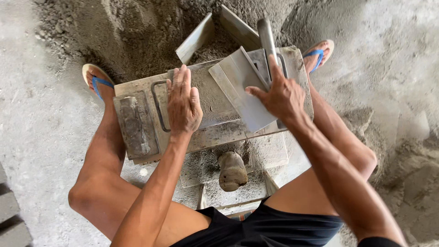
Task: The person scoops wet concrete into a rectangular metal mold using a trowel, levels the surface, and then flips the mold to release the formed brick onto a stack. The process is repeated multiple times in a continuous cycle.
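Observation:
My left hand (183,101) lies flat, fingers together, pressed on the grey mix that fills a metal block mould (151,126) between my knees. My right hand (280,93) grips the handle of a flat metal scraper (242,89), a wide blade with a round steel handle (266,39) that points away from me. The blade rests tilted on the mould's top, right of my left hand. A metal loop handle (157,106) shows on the mould, left of my left hand.
A heap of dark sandy cement mix (137,32) lies beyond the mould. A rounded wooden tamper (232,170) rests below the mould. My feet in blue flip-flops (97,82) (318,52) flank the mould. Grey blocks (11,215) sit at the lower left.

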